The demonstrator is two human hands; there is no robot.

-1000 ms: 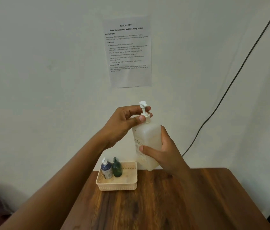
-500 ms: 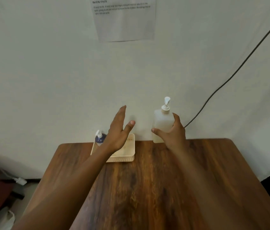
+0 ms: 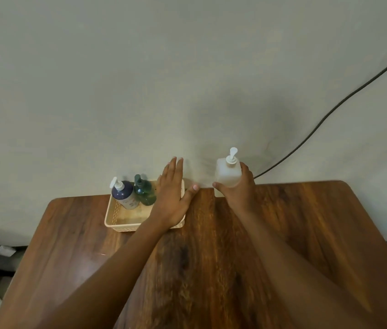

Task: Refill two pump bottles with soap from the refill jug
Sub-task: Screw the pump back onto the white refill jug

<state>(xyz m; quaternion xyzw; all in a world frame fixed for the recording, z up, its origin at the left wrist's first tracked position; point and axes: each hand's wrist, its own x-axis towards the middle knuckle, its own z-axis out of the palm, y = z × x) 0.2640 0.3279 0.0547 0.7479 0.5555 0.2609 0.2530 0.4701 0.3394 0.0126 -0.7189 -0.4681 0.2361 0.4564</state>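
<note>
Basket partly hidden by flat, empty left hand. Right hand gripped translucent white refill jug, upright at table's far edge; base hidden. Blue bottle, green bottle in basket.

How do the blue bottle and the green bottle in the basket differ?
The blue bottle has a white pump; the green bottle has a dark green one. Blue is opaque, green see-through. Blue stands left of green. Both stand upright at the back of the basket, untouched.
</note>
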